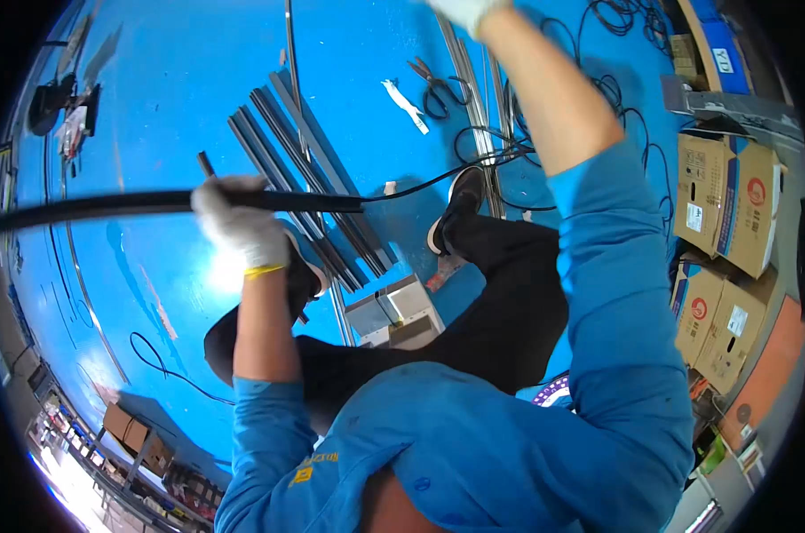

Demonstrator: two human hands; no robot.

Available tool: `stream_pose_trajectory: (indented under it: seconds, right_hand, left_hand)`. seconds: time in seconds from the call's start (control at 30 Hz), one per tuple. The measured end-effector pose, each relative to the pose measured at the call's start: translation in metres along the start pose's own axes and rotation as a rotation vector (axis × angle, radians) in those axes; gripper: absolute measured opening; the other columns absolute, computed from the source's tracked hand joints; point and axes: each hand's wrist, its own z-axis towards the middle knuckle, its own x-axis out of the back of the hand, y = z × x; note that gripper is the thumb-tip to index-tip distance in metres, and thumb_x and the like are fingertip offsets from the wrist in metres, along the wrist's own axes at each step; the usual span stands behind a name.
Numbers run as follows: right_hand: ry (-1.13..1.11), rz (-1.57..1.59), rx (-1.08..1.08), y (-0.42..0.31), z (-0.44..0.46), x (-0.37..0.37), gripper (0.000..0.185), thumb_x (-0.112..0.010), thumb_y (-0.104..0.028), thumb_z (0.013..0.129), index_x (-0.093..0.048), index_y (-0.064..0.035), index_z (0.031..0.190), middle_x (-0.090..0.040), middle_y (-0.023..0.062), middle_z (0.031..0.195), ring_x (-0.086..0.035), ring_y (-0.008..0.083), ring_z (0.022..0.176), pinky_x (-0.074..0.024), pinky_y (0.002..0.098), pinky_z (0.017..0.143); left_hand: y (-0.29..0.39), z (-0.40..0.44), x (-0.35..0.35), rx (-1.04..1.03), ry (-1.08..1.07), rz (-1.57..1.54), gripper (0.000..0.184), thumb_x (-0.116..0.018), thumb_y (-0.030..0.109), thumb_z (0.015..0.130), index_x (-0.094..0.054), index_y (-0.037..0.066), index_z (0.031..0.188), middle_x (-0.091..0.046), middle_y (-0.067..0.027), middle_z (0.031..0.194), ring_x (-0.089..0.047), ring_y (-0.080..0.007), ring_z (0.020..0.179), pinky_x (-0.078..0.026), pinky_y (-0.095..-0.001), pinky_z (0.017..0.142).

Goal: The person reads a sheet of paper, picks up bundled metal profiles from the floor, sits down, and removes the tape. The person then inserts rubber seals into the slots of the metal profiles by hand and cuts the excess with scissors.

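My left hand (242, 222), in a white glove, is closed around a long black strip (136, 205) that runs from the far left to just past my left knee. A thin black cord (411, 188) leads from the strip's right end toward a tangle on the floor. At the top edge, my right hand (470, 11) is also in a white glove; its fingers are blurred and cut off by the frame. Below it on the blue floor lie scissors (438, 93) with black handles and a torn white scrap (406, 107).
Several dark metal profiles (282, 133) lie on the floor ahead, with silver lengths (473, 98) beside them. Loops of black cord (611, 89) spread at the upper right. Cardboard boxes (726, 200) are stacked on the right. A grey-white box (402, 311) sits between my legs.
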Motion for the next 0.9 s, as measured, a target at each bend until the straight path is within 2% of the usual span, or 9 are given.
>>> stream_pose_trajectory:
  seconds: [0.07,0.13,0.3,0.37,0.5,0.6,0.73,0.8,0.9]
  right_hand:
    - [-0.205,-0.321,-0.215,0.142,-0.076,-0.067,0.046,-0.067,-0.045,0.093,-0.069,-0.0024,0.110,-0.070,0.0302,0.109,-0.072,0.0401,0.098,-0.0573,0.0500,0.085]
    - [-0.528,-0.399,-0.595,0.196,-0.129,-0.106,0.059,-0.072,-0.035,0.089,-0.056,-0.0052,0.136,-0.064,0.0263,0.128,-0.061,0.0461,0.121,-0.0482,0.0500,0.107]
    - [-0.605,-0.778,-0.563,0.292,-0.230,-0.185,0.060,-0.072,-0.031,0.088,-0.049,-0.0085,0.138,-0.060,0.0302,0.132,-0.061,0.0432,0.122,-0.0503,0.0527,0.102]
    - [-0.543,-0.743,-0.487,0.296,-0.228,-0.193,0.040,-0.066,-0.027,0.089,-0.063,-0.0040,0.122,-0.064,0.0308,0.123,-0.067,0.0446,0.109,-0.0532,0.0540,0.093]
    - [-0.587,-0.685,-0.478,0.301,-0.217,-0.187,0.051,-0.073,-0.027,0.087,-0.053,-0.0053,0.128,-0.068,0.0255,0.105,-0.070,0.0375,0.097,-0.0568,0.0476,0.084]
    - [-0.600,-0.134,-1.079,0.280,-0.185,-0.146,0.039,-0.074,-0.021,0.086,-0.058,-0.0012,0.116,-0.067,0.0132,0.086,-0.070,0.0249,0.080,-0.0552,0.0365,0.070]
    - [-0.139,0.527,-0.983,0.134,-0.187,-0.069,0.037,-0.077,-0.014,0.086,-0.059,-0.0019,0.117,-0.064,0.0049,0.086,-0.064,0.0148,0.072,-0.0504,0.0297,0.063]
    - [-0.310,0.560,-0.704,0.055,-0.203,-0.019,0.041,-0.076,-0.017,0.090,-0.056,-0.0039,0.122,-0.065,0.0065,0.092,-0.064,0.0162,0.074,-0.0516,0.0302,0.065]
    - [-0.353,1.169,-0.973,-0.064,-0.243,0.035,0.033,-0.061,-0.024,0.104,-0.055,-0.0058,0.131,-0.065,0.0070,0.094,-0.067,0.0213,0.087,-0.0549,0.0367,0.075]
  left_hand:
    - [-0.024,0.050,0.025,0.158,0.161,-0.219,0.034,-0.055,0.039,0.105,-0.055,0.009,0.088,-0.052,-0.0052,0.071,-0.054,-0.0241,0.063,-0.051,-0.0428,0.064]
    - [-0.048,0.086,0.045,0.231,0.236,-0.228,0.036,-0.052,0.040,0.106,-0.053,0.009,0.087,-0.051,-0.0053,0.071,-0.052,-0.0235,0.062,-0.049,-0.0423,0.063]
    - [-0.107,0.119,0.066,0.380,0.467,-0.226,0.043,-0.043,0.045,0.108,-0.048,0.010,0.083,-0.047,-0.0052,0.070,-0.046,-0.0222,0.061,-0.045,-0.0408,0.060]
    - [-0.115,0.125,0.066,0.383,0.504,-0.184,0.045,-0.041,0.045,0.109,-0.047,0.010,0.082,-0.045,-0.0051,0.070,-0.045,-0.0221,0.061,-0.044,-0.0407,0.060]
    - [-0.125,0.124,0.055,0.426,0.525,-0.210,0.047,-0.039,0.047,0.109,-0.044,0.009,0.081,-0.041,-0.0050,0.068,-0.043,-0.0222,0.060,-0.043,-0.0412,0.059]
    - [-0.107,0.118,0.041,0.402,0.498,-0.276,0.047,-0.037,0.046,0.110,-0.043,0.009,0.081,-0.040,-0.0053,0.067,-0.043,-0.0242,0.060,-0.044,-0.0415,0.060]
    - [-0.067,0.109,0.023,0.374,0.444,-0.395,0.047,-0.036,0.046,0.110,-0.043,0.008,0.083,-0.043,-0.0070,0.069,-0.044,-0.0269,0.060,-0.047,-0.0441,0.063]
    - [-0.041,0.100,0.008,0.374,0.407,-0.475,0.047,-0.036,0.046,0.110,-0.043,0.008,0.083,-0.044,-0.0078,0.069,-0.045,-0.0277,0.061,-0.048,-0.0452,0.063]
    - [0.008,0.080,-0.012,0.369,0.336,-0.584,0.047,-0.036,0.046,0.110,-0.043,0.008,0.083,-0.046,-0.0092,0.070,-0.046,-0.0293,0.062,-0.049,-0.0474,0.065]
